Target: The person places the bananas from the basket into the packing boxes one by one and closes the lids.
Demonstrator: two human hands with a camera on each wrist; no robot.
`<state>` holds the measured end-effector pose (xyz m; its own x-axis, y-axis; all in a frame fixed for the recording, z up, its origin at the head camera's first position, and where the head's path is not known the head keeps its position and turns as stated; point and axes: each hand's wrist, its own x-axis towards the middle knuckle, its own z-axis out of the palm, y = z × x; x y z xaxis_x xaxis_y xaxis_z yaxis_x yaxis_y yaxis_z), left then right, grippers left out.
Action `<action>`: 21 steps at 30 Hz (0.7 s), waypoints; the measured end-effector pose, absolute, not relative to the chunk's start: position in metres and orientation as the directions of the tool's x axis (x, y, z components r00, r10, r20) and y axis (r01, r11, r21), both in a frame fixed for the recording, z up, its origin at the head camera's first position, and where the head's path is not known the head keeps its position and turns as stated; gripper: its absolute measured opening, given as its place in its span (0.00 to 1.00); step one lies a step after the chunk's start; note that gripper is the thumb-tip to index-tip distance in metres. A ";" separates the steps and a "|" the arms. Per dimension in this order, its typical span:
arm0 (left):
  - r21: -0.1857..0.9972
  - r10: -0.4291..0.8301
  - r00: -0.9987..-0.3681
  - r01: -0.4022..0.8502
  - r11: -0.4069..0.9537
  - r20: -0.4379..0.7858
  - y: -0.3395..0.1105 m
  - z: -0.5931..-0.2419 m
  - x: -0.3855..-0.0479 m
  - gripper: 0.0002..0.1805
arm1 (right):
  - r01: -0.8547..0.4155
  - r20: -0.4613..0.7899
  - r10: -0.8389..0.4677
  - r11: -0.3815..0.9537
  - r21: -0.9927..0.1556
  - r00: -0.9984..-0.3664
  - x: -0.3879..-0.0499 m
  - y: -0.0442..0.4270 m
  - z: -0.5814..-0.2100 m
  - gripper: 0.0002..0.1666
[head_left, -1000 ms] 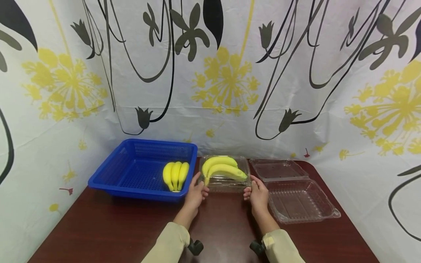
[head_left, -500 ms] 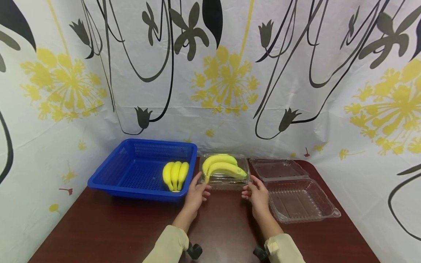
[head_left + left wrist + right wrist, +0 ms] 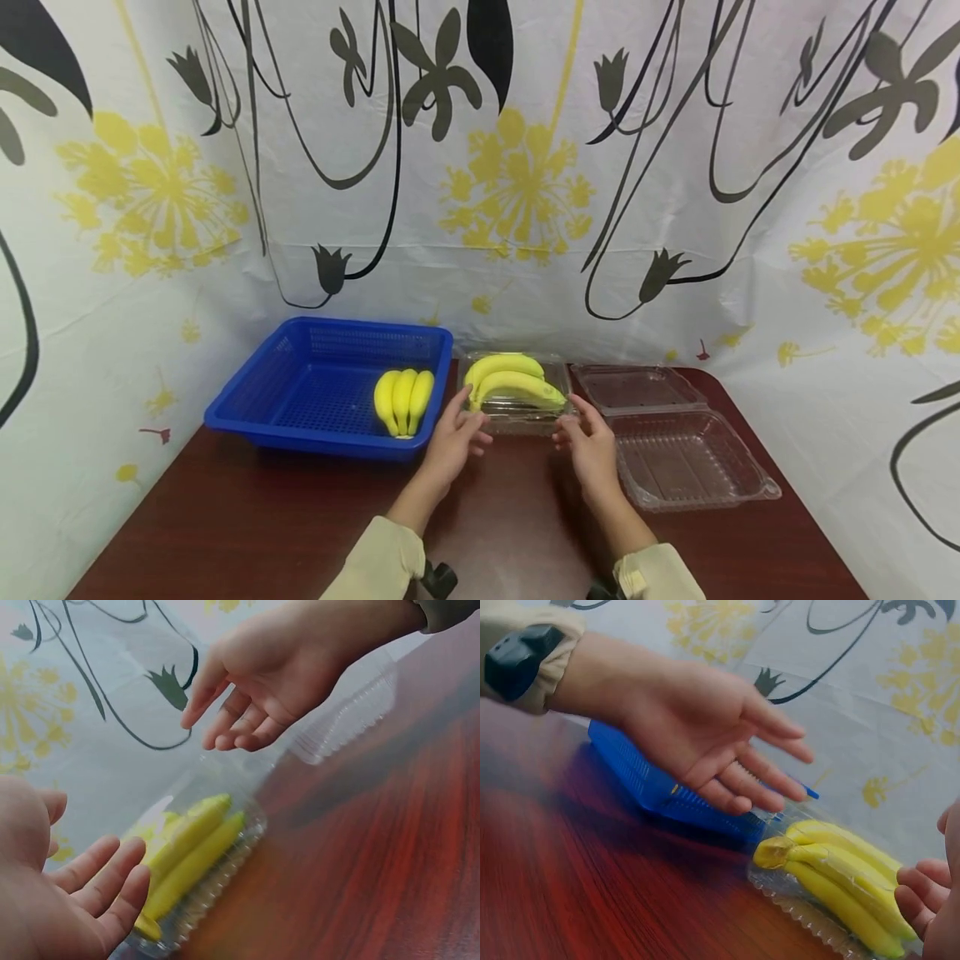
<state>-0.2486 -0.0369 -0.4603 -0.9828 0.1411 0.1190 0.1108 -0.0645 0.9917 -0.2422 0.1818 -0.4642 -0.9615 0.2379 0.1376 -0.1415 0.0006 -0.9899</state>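
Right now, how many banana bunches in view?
2. One banana bunch lies at the right end of the blue basket; a second bunch is in the clear container beside it. No sign of hidden ones.

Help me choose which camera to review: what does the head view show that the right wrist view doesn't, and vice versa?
Only the head view: the open clear container at the right, and the inside floor of the blue basket.

Only the right wrist view: the brown stem end of the packed bananas, and the left hand palm-on.

Both: the basket's outer wall, the banana-filled container, the right hand, the table and the patterned cloth.
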 end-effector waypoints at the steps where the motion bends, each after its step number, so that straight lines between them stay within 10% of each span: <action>1: 0.990 0.158 -0.979 0.122 -0.066 0.131 -0.037 -0.454 -0.246 0.31 | -0.163 0.165 0.232 0.029 -0.986 -0.959 -0.241 0.182 -0.464 0.24; 21: 0.933 0.210 -0.914 0.358 0.020 0.346 -0.070 -0.412 -0.251 0.25 | -0.445 0.573 0.041 0.584 -0.678 -0.819 -0.244 0.218 -0.441 0.29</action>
<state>-0.2506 -0.0704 -0.4119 -0.9143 0.2099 0.3464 0.3582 0.0198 0.9334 -0.2436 0.2180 -0.4406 -0.8185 0.0413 0.5730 -0.4454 0.5843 -0.6784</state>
